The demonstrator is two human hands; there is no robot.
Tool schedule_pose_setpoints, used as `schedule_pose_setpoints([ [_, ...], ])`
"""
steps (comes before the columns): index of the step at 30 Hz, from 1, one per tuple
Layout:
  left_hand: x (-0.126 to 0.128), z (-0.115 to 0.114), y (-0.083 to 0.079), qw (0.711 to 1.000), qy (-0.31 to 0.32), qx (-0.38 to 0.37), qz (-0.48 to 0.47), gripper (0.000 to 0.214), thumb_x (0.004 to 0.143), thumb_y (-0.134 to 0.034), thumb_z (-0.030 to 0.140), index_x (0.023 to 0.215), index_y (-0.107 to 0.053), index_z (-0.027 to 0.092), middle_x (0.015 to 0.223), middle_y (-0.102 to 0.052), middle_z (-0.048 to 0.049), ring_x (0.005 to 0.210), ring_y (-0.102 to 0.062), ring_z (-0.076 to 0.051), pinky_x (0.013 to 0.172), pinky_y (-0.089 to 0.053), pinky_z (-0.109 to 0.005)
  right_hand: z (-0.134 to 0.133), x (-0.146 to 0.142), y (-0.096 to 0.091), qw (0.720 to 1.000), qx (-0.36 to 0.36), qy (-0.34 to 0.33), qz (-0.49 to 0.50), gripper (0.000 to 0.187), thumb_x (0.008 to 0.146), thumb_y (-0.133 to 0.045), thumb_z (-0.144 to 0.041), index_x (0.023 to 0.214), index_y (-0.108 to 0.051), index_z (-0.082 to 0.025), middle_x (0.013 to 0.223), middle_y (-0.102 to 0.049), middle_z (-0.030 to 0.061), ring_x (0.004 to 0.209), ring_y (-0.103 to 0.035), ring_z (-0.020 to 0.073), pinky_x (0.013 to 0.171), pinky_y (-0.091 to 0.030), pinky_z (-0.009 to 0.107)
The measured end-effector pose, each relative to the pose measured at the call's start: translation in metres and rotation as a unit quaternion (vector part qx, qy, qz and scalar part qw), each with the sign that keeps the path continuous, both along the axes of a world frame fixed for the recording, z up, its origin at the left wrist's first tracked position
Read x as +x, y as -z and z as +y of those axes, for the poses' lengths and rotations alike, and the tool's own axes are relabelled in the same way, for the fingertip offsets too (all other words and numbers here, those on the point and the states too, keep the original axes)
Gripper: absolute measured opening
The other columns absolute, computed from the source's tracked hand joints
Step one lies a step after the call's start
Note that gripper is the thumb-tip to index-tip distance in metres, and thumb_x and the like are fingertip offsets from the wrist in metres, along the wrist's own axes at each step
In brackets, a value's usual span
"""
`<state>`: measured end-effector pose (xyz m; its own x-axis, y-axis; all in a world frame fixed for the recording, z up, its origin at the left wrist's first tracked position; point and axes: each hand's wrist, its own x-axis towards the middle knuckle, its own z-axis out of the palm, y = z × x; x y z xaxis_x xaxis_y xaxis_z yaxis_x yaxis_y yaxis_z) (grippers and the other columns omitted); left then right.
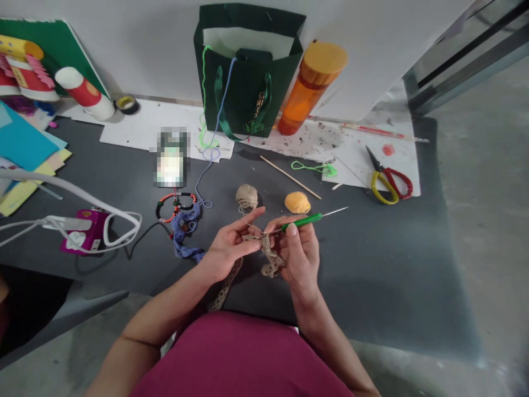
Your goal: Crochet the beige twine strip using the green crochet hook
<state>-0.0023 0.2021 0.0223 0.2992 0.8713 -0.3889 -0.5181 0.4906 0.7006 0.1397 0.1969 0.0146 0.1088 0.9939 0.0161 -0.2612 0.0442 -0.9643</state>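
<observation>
Dark worktop (363, 275), lower centre: crochet lace (268, 255) hangs between both hands, nearer the right. Left grip (227, 246) partly open, pinching the lace; right grip (300, 253) closed on green crochet hook (301, 221), long axis rising rightward. Twine ball (247, 197) just beyond.

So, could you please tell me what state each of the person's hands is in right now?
Left hand: closed, holding the tan crochet lace.
Right hand: closed, holding the green crochet hook.
</observation>
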Motion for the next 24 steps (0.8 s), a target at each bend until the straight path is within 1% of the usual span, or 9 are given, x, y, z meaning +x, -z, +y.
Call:
schedule_pose_setpoints([
  [5, -0.001, -0.001, 0.001, 1.0, -0.002, 0.001, 0.0, 0.057, 0.067, -0.088, 0.02, 0.122, -0.077, 0.025, 0.079, -0.067, 0.0016, 0.074, -0.057, -0.01, 0.074, -0.044, -0.025, -0.001, 0.01, -0.001, 0.998, 0.032, -0.017, -0.048, 0.02, 0.101, -0.053, -0.045, 0.094, -0.055, -0.027, 0.08, -0.072, -0.0013, 0.055, -0.063, 0.0121, 0.045, -0.048, 0.024],
  [8, -0.002, -0.001, 0.003, 1.0, -0.013, 0.007, 0.011, 0.059, 0.065, -0.09, 0.021, 0.123, -0.076, 0.025, 0.08, -0.066, 0.0021, 0.074, -0.056, -0.009, 0.072, -0.043, -0.024, -0.002, 0.014, -0.001, 0.991, 0.09, -0.018, -0.093, 0.012, 0.103, -0.052, -0.038, 0.098, -0.055, -0.027, 0.084, -0.073, -0.0004, 0.058, -0.064, 0.0124, 0.047, -0.05, 0.024],
  [11, -0.002, 0.0, 0.003, 0.998, -0.028, 0.022, 0.05, 0.062, 0.066, -0.09, 0.021, 0.126, -0.075, 0.022, 0.076, -0.066, 0.0025, 0.072, -0.056, -0.009, 0.072, -0.043, -0.025, -0.002, 0.016, 0.002, 0.975, 0.165, -0.02, -0.145, 0.006, 0.104, -0.05, -0.031, 0.103, -0.055, -0.028, 0.088, -0.075, 0.0007, 0.058, -0.064, 0.0118, 0.048, -0.053, 0.025],
  [14, -0.002, 0.001, 0.001, 0.993, -0.045, 0.038, 0.104, 0.066, 0.066, -0.09, 0.02, 0.13, -0.072, 0.019, 0.072, -0.066, 0.0031, 0.071, -0.058, -0.009, 0.076, -0.046, -0.026, -0.001, 0.017, 0.008, 0.956, 0.217, -0.015, -0.197, 0.011, 0.104, -0.048, -0.027, 0.105, -0.058, -0.028, 0.09, -0.075, 0.0024, 0.06, -0.066, 0.0129, 0.047, -0.054, 0.025],
  [16, -0.001, 0.002, -0.001, 0.99, -0.054, 0.045, 0.119, 0.07, 0.065, -0.091, 0.019, 0.132, -0.071, 0.019, 0.071, -0.066, 0.0036, 0.071, -0.059, -0.01, 0.077, -0.047, -0.026, 0.001, 0.018, 0.011, 0.938, 0.246, -0.02, -0.243, 0.014, 0.103, -0.049, -0.024, 0.105, -0.063, -0.028, 0.09, -0.076, 0.0037, 0.068, -0.071, 0.0152, 0.051, -0.057, 0.027],
  [18, -0.001, 0.002, -0.001, 0.993, -0.055, 0.039, 0.094, 0.072, 0.064, -0.092, 0.02, 0.133, -0.07, 0.019, 0.07, -0.066, 0.0042, 0.069, -0.06, -0.01, 0.073, -0.048, -0.025, 0.002, 0.017, 0.01, 0.916, 0.272, -0.021, -0.294, 0.015, 0.1, -0.055, -0.022, 0.105, -0.068, -0.028, 0.091, -0.078, 0.0043, 0.076, -0.074, 0.0177, 0.06, -0.061, 0.032],
  [20, -0.001, 0.003, -0.001, 0.998, -0.053, 0.017, 0.043, 0.072, 0.064, -0.093, 0.021, 0.132, -0.07, 0.021, 0.069, -0.065, 0.0052, 0.066, -0.059, -0.009, 0.069, -0.047, -0.024, 0.003, 0.017, 0.007, 0.897, 0.292, -0.01, -0.33, 0.019, 0.096, -0.062, -0.018, 0.107, -0.071, -0.03, 0.095, -0.08, 0.0034, 0.081, -0.076, 0.0189, 0.067, -0.063, 0.036],
  [22, -0.001, 0.003, -0.001, 0.999, -0.045, -0.015, -0.013, 0.068, 0.064, -0.093, 0.02, 0.129, -0.072, 0.022, 0.067, -0.062, 0.0063, 0.064, -0.058, -0.008, 0.066, -0.046, -0.022, 0.003, 0.016, 0.002, 0.891, 0.301, 0.004, -0.341, 0.026, 0.093, -0.067, -0.015, 0.11, -0.073, -0.033, 0.097, -0.081, 0.002, 0.082, -0.076, 0.0195, 0.07, -0.063, 0.038],
  [24, -0.001, 0.004, -0.001, 0.997, -0.029, -0.048, -0.058, 0.063, 0.066, -0.092, 0.019, 0.126, -0.073, 0.022, 0.064, -0.06, 0.0072, 0.063, -0.059, -0.007, 0.066, -0.047, -0.021, 0.003, 0.016, -0.001, 0.893, 0.299, 0.012, -0.335, 0.032, 0.09, -0.07, -0.013, 0.113, -0.074, -0.036, 0.099, -0.082, 0.0013, 0.084, -0.076, 0.02, 0.072, -0.063, 0.038],
])
